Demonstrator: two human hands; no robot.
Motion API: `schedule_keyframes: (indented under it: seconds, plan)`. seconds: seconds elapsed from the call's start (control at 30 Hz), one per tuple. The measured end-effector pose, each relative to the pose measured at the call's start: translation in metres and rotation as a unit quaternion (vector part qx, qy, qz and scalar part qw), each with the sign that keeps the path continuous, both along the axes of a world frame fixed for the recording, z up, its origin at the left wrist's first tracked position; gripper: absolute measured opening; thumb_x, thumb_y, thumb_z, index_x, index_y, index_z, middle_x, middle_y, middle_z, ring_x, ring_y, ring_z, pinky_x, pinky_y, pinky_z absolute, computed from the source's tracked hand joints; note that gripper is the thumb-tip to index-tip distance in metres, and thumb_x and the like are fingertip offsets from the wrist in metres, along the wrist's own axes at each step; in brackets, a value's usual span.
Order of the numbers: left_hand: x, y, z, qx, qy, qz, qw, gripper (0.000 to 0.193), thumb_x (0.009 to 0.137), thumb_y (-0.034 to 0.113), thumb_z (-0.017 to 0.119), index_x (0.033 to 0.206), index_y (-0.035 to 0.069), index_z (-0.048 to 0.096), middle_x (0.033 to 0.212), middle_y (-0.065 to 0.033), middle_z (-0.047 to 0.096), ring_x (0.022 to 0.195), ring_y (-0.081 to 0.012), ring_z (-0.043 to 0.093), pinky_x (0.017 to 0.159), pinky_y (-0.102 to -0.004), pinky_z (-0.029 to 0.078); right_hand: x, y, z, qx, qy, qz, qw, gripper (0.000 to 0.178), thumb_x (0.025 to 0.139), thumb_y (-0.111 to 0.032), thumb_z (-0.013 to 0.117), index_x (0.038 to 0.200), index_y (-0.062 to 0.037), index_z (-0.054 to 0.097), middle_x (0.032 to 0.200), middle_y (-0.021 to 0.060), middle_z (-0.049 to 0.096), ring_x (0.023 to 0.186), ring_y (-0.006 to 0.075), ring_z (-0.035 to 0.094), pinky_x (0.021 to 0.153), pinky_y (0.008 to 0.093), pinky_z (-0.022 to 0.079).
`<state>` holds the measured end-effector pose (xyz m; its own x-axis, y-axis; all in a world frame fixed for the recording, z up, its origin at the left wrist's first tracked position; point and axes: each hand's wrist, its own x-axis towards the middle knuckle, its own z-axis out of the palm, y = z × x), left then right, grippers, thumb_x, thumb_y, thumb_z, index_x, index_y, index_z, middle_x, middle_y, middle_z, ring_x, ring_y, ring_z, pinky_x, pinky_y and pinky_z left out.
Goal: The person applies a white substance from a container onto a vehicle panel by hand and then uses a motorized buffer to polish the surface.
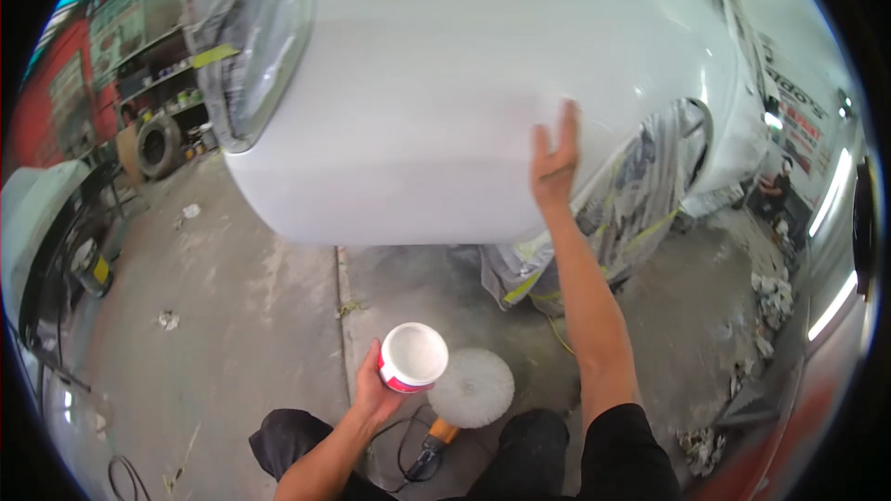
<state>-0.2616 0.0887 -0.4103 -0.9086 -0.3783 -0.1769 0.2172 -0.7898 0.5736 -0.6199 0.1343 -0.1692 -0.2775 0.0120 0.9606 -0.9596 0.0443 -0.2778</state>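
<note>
My left hand grips a white round tub with a red band on its side. The tub has no lid on, and pale paste shows inside. Up against the white car panel, my right hand reaches out with its fingers apart, slightly smeared by motion. Whether it presses on the paint I cannot tell. Below the tub, a polisher with an orange and black body lies on the floor, its round white pad facing up.
Plastic sheeting with yellow-green tape covers the wheel, and more film masks the window. A cord runs by the polisher. Left are a bucket and a tyre. Crumpled paper lies right; a person sits beyond.
</note>
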Motion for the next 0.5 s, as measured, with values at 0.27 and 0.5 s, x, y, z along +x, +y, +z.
schedule_keyframes:
  seconds: [0.27,0.5]
  plan:
    - [0.005,-0.006,0.005,-0.025,0.024,0.017,0.999,0.07,0.103,0.063,0.028,0.15,0.014,0.043,0.151,-0.0124,0.048,0.137,-0.0371,0.047,0.106,-0.0626,0.039,0.065,-0.065,0.055,0.078,0.215,-0.013,0.973,0.058,0.097,-0.021,0.057,0.144,0.0097,0.042,0.156,0.0304,0.032,0.146,0.0463,0.029,0.12,0.054,0.024]
    - [0.004,-0.007,0.0,0.002,-0.004,0.035,0.999,0.067,0.105,0.06,0.03,0.148,0.011,0.045,0.148,-0.0129,0.051,0.134,-0.0367,0.05,0.108,-0.0609,0.038,0.132,-0.101,0.073,0.172,0.319,0.02,0.932,0.059,0.097,-0.03,0.06,0.138,0.0118,0.047,0.151,0.0349,0.035,0.141,0.0506,0.034,0.118,0.0574,0.026]
